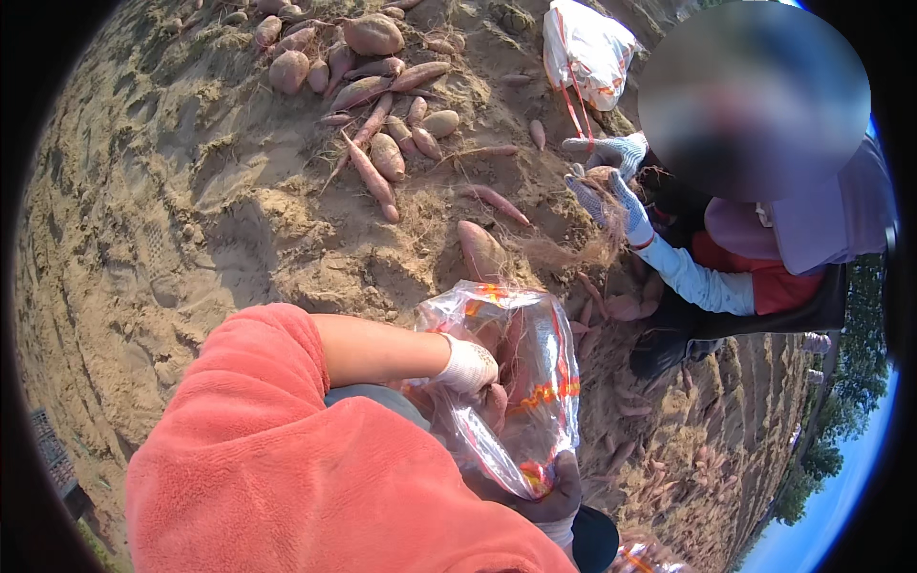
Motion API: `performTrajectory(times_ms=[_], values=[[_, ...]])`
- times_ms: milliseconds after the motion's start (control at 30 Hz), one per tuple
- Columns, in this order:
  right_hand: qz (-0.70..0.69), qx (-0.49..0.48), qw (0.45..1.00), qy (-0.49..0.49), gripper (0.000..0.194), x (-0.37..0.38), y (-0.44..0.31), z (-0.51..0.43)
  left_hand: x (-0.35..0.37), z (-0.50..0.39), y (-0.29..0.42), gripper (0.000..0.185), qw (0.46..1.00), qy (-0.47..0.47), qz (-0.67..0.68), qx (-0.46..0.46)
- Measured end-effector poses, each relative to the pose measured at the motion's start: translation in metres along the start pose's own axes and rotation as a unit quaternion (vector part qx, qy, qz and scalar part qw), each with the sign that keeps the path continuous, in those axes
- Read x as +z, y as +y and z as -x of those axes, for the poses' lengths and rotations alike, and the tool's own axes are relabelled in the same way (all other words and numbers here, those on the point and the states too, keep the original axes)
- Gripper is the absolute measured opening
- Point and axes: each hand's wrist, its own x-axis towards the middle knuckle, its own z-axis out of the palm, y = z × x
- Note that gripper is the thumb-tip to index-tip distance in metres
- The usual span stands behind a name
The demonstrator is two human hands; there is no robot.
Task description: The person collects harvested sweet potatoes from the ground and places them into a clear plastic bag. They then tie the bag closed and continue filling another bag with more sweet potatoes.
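A clear plastic bag (541, 422) with red and orange print lies open before me, with sweet potatoes (510, 344) inside. My left hand (469, 365), in a white knit glove, reaches into its mouth and grips a sweet potato (495, 407); the fingers are partly hidden. At the bag's lower rim, my right hand (562, 487) in a darker, soiled glove pinches the plastic. Just beyond the bag, a large sweet potato (480, 251) rests on the soil.
Sweet potatoes (376, 86) are heaped on sandy soil (179, 236). A co-worker's gloved hands (609, 179) hold a rooty sweet potato near a white bag (589, 54) with red straps. More sweet potatoes (688, 480) lie along the furrows. A crate (54, 451) stands at the edge.
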Motion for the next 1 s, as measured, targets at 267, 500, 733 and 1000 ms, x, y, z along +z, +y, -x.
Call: performTrajectory(times_ms=[267, 500, 733, 1000], values=[[0.066, -0.022, 0.997, -0.037, 0.061, 0.033, -0.006, 0.011, -0.054, 0.058, -0.069, 0.019, 0.727, 0.484, 0.486, 0.013], [0.057, -0.042, 0.997, -0.006, 0.071, -0.021, -0.002, -0.015, -0.068, 0.106, -0.230, 0.027, 0.717, 0.599, -0.101, -0.343], [0.080, -0.048, 0.994, 0.060, 0.071, -0.020, -0.007, -0.038, -0.160, 0.059, -0.220, 0.067, 0.761, 0.399, -0.146, -0.490], [0.097, -0.048, 0.991, 0.084, 0.071, -0.012, -0.009, -0.053, -0.160, 0.061, -0.253, 0.082, 0.772, 0.370, -0.134, -0.499]])
